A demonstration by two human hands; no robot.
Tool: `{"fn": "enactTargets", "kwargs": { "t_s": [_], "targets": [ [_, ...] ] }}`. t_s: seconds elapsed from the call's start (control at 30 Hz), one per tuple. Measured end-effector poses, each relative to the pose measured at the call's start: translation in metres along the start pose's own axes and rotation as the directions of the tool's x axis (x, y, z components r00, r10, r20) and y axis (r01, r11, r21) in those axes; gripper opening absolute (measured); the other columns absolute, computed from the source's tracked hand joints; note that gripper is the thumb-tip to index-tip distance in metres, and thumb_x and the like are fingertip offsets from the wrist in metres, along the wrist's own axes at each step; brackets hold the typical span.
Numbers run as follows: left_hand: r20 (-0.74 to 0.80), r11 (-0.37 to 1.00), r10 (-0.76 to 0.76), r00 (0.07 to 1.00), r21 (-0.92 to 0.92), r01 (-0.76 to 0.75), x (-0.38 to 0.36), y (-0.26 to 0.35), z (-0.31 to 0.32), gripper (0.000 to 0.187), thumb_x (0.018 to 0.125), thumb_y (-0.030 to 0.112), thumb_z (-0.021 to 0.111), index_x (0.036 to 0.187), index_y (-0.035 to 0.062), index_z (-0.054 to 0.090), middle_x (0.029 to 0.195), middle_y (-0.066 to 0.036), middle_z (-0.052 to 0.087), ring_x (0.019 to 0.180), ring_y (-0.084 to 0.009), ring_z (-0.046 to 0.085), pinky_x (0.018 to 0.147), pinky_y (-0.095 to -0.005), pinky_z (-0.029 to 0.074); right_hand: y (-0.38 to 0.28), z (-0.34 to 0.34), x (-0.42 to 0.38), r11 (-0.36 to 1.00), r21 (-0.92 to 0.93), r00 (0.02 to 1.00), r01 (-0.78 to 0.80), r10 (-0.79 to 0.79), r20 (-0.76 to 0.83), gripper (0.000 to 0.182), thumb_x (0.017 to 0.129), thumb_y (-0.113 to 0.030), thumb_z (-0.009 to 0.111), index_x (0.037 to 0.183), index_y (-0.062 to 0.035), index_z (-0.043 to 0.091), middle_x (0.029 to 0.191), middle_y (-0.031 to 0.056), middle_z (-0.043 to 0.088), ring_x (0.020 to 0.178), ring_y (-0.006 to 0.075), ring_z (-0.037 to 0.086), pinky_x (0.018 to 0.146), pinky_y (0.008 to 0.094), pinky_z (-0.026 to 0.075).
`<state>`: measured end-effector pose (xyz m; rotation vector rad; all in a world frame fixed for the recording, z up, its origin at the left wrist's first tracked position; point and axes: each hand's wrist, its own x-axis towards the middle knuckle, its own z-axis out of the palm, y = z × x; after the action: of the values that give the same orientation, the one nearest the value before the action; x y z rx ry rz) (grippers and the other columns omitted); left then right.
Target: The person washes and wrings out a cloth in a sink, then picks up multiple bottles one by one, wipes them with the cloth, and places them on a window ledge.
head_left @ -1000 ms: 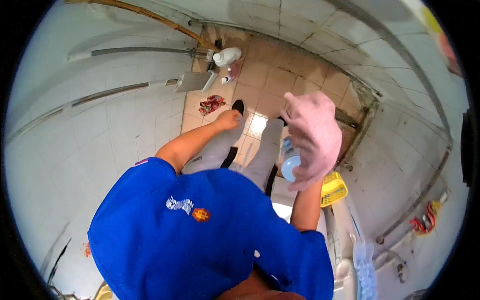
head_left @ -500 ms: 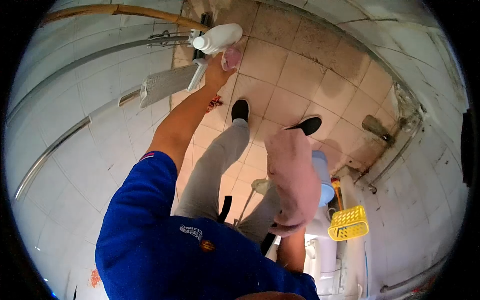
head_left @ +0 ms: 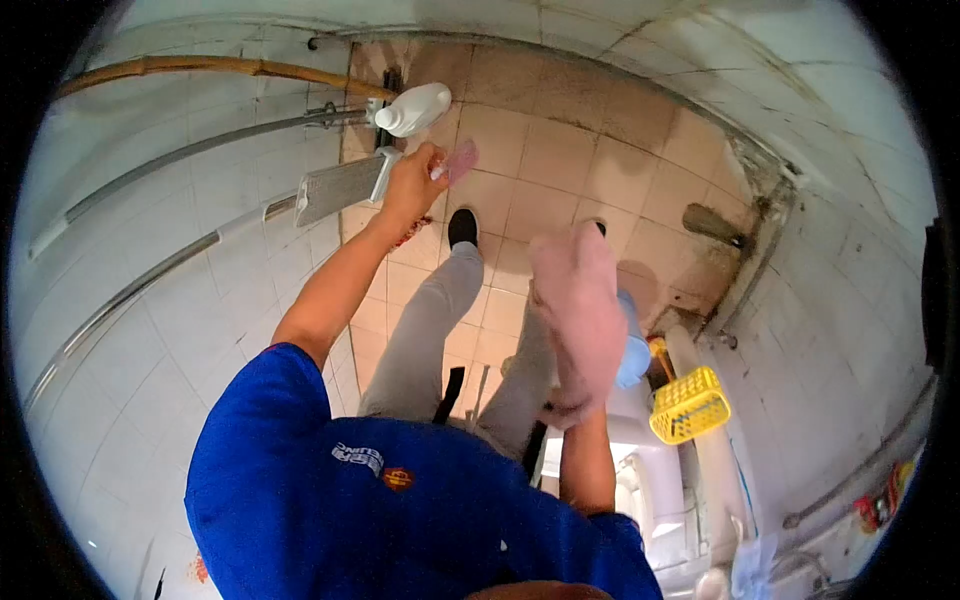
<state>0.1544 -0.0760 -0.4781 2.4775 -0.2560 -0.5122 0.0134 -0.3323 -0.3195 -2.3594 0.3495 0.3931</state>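
Note:
My left hand [head_left: 408, 188] is closed, thumb and fingers pinching a small translucent pink piece [head_left: 461, 162] with a whitish edge; its exact kind is unclear. A white plastic bottle [head_left: 415, 110] with a white cap is just beyond that hand, close to the wall fittings. Left of my wrist, a grey flat panel with a white end bracket [head_left: 340, 190] juts from the wall. A pink cloth [head_left: 585, 310] drapes over my right hand and part of the forearm, hiding the fingers.
A bamboo pole [head_left: 230, 66] and metal rails [head_left: 130, 285] run along the left wall. At right are a blue bucket [head_left: 632, 345], a yellow plastic basket [head_left: 690, 405] and a pipe [head_left: 765, 260]. A brown object [head_left: 712, 224] lies on the tiled floor [head_left: 545, 150].
My left hand has drawn back from beside the bottle, and the pink piece now shows tilted in its fingers. The cloth-covered right hand has shifted slightly; the camera view has moved.

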Motion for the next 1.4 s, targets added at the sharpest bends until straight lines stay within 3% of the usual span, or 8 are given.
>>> {"fn": "enactTargets", "kwargs": {
  "t_s": [0.13, 0.23, 0.5, 0.57, 0.77, 1.0, 1.27, 1.4],
  "targets": [
    [0.201, 0.994, 0.057, 0.978, -0.104, -0.036, -0.046, 0.136, -0.087, 0.037, 0.075, 0.009, 0.071, 0.107, 0.0034, 0.054, 0.082, -0.013, 0.066, 0.075, -0.0243, 0.068, 0.07, -0.0339, 0.053, -0.036, -0.059, 0.0, 0.872, -0.462, 0.914, 0.162, -0.309, -0.262, 0.034, 0.077, -0.009, 0.063, 0.111, -0.0029, 0.061, 0.107, 0.0264, 0.061, 0.099, 0.0359, 0.059, 0.084, 0.0388, 0.049],
    [0.222, 0.955, 0.269, 0.937, -0.188, -0.229, -0.079, 0.231, -0.142, 0.038, 0.074, 0.008, 0.071, 0.107, 0.0048, 0.054, 0.082, -0.011, 0.066, 0.073, -0.0223, 0.067, 0.069, -0.0318, 0.053, -0.064, -0.104, -0.008, 0.997, -0.01, 0.807, 0.077, -0.068, -0.586, 0.034, 0.079, -0.009, 0.064, 0.112, -0.0031, 0.06, 0.106, 0.0263, 0.061, 0.097, 0.0358, 0.06, 0.086, 0.0368, 0.049],
    [0.167, 0.818, 0.432, 0.886, -0.487, -0.307, -0.123, 0.413, -0.232, 0.036, 0.075, 0.005, 0.073, 0.105, 0.0035, 0.053, 0.081, -0.005, 0.065, 0.072, -0.0102, 0.062, 0.063, -0.0259, 0.051, -0.076, -0.22, -0.053, 0.761, 0.39, 0.848, 0.518, -0.399, -0.348, 0.031, 0.067, -0.011, 0.07, 0.096, -0.0014, 0.066, 0.093, 0.0163, 0.067, 0.086, 0.0311, 0.065, 0.082, 0.0374, 0.051],
    [0.101, 0.75, 0.452, 0.886, -0.581, -0.316, -0.129, 0.434, -0.234, 0.045, 0.074, 0.007, 0.079, 0.112, 0.0038, 0.054, 0.089, -0.005, 0.065, 0.079, -0.0101, 0.061, 0.068, -0.0258, 0.051, -0.069, -0.236, -0.065, 0.469, 0.864, 0.981, 0.186, -0.132, -0.14, 0.026, 0.07, -0.014, 0.07, 0.093, -0.0033, 0.067, 0.086, 0.0088, 0.067, 0.081, 0.0261, 0.064, 0.08, 0.0353, 0.051],
    [0.166, 0.562, 0.394, 0.904, -0.822, -0.094, -0.152, 0.458, -0.233, 0.038, 0.084, 0.009, 0.071, 0.119, 0.0009, 0.056, 0.099, -0.005, 0.065, 0.085, -0.0108, 0.06, 0.077, -0.0263, 0.05, -0.066, -0.255, -0.067, 0.722, 0.388, 0.744, 0.573, -0.26, -0.615, 0.042, 0.077, -0.015, 0.072, 0.114, -0.0029, 0.056, 0.104, 0.0052, 0.06, 0.093, 0.015, 0.056, 0.091, 0.0315, 0.045],
    [-0.172, 0.627, 0.614, 0.77, -0.486, -0.608, -0.154, 0.491, -0.26, 0.015, 0.092, 0.002, 0.057, 0.104, -0.0016, 0.065, 0.09, -0.007, 0.067, 0.082, -0.0131, 0.062, 0.075, -0.0275, 0.05, -0.143, -0.374, -0.118, 0.601, 0.459, 0.707, 0.654, -0.272, -0.653, 0.08, 0.05, -0.015, 0.087, 0.119, 0.0057, 0.051, 0.098, 0.007, 0.064, 0.092, 0.0132, 0.06, 0.081, 0.0261, 0.05],
    [-0.171, 0.525, 0.769, 0.616, -0.379, -0.762, -0.152, 0.498, -0.295, 0.013, 0.088, 0.0, 0.057, 0.099, -0.0012, 0.065, 0.087, -0.014, 0.066, 0.078, -0.0229, 0.065, 0.07, -0.0313, 0.051, -0.18, -0.402, -0.118, 0.645, 0.462, 0.792, 0.609, -0.463, -0.398, 0.031, 0.07, -0.011, 0.074, 0.096, 0.0026, 0.064, 0.097, 0.0119, 0.067, 0.088, 0.0172, 0.064, 0.082, 0.0275, 0.051],
    [-0.151, 0.5, 0.793, 0.59, -0.389, -0.773, -0.143, 0.49, -0.309, 0.012, 0.086, 0.001, 0.059, 0.096, -0.0015, 0.064, 0.082, -0.014, 0.063, 0.073, -0.0229, 0.061, 0.068, -0.0314, 0.049, -0.187, -0.405, -0.117, 0.343, 0.637, 0.682, 0.69, -0.602, -0.415, 0.021, 0.078, -0.007, 0.068, 0.097, 0.0029, 0.066, 0.1, 0.0123, 0.068, 0.091, 0.0166, 0.064, 0.084, 0.0303, 0.052]
  ]
}}
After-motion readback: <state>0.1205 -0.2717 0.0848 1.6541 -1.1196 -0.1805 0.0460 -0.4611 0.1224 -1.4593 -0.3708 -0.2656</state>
